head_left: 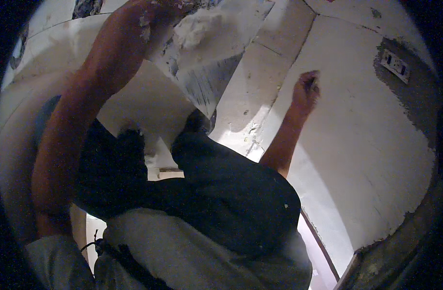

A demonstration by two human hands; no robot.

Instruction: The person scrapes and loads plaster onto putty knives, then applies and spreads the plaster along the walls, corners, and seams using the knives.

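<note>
My left arm reaches up from the lower left to the top edge, where my left hand (161,12) has white smears on its skin. Its fingers run into the top edge and blur, so their grip does not show. Against that hand lies a flat grey board (207,79) with streaks and a pointed near corner. A lump of wet white plaster (204,30) sits on the board. Beyond my knee, my right hand (307,91) is raised in front of the white wall (356,130). Its fingers are curled in and blurred; whatever they hold, if anything, is hidden.
A wall socket box (395,66) sits in a rough grey patch at the upper right. My bent legs in dark trousers (231,198) fill the middle. The pale, smeared floor (245,104) meets the wall right of the board. A dark cord (93,244) hangs at lower left.
</note>
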